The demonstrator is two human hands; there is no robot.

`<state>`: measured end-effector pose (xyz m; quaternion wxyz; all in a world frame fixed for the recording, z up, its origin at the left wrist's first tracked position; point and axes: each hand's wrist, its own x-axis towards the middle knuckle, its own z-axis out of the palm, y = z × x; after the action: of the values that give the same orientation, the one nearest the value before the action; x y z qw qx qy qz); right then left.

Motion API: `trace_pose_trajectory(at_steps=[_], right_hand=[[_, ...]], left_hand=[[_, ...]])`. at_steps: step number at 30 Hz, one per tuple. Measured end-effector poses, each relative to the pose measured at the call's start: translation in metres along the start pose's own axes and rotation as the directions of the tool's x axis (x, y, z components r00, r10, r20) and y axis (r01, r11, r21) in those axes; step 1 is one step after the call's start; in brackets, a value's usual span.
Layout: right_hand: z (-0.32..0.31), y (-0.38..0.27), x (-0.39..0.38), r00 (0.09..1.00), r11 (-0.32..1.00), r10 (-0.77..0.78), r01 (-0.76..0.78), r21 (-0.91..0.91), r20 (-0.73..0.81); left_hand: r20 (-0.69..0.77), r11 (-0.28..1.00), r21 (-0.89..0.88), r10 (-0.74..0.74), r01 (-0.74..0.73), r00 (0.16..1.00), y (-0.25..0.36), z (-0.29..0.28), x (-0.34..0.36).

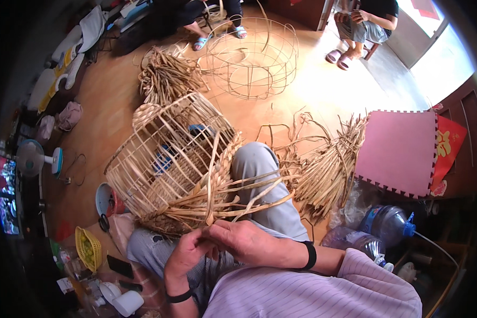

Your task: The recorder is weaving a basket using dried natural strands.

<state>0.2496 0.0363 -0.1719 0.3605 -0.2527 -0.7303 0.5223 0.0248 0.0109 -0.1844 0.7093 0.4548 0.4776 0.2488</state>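
A partly woven straw basket [159, 204] lies tilted across my lap, its pale upright ribs bare along the open frame. Braided straw runs along its near right side, where several loose straw strands [249, 199] fan out toward my right knee. At the basket's near edge my two hands meet. My right hand [241, 238] is closed, pinching the lower end of a long straw strand [213, 175] that rises against the weave. Beside it, my left hand [188, 254] is also closed, its fingertips against the right hand; what they hold is hidden.
Straw bundles lie beyond the basket [167, 77] and right of my knee [328, 175]. A round wire frame [252, 63] stands on the floor. Water bottles [387, 225] and a pink foam mat [395, 153] are right; scissors [104, 222] and a yellow basket [87, 249] left. Two people sit beyond.
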Motion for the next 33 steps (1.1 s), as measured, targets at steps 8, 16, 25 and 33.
trace_pose_trajectory(at_steps=[8, 16, 25, 33], right_hand=[[0.019, -0.019, 0.026, 0.997, 0.985, -0.029, 0.040, -0.169, 0.071], [-0.007, -0.041, 0.058, 0.999, 0.980, -0.046, 0.048, 0.193, -0.017], [-0.143, 0.044, 0.024, 0.777, 0.777, 0.200, 0.245, 0.579, -0.597], [-0.172, 0.094, -0.033, 0.743, 0.815, 0.467, -0.152, 0.559, -0.479]], left_hand=[[-0.460, 0.907, -0.178, 0.266, -0.382, 0.847, -0.025, -0.020, -0.013], [-0.216, 0.888, 0.032, 0.455, -0.459, 0.864, -0.022, 0.030, 0.007], [-0.004, 0.886, -0.426, 0.199, -0.182, 0.980, -0.024, -0.019, -0.020], [-0.057, 0.877, -0.470, 0.084, -0.101, 0.995, -0.037, -0.045, -0.031]])
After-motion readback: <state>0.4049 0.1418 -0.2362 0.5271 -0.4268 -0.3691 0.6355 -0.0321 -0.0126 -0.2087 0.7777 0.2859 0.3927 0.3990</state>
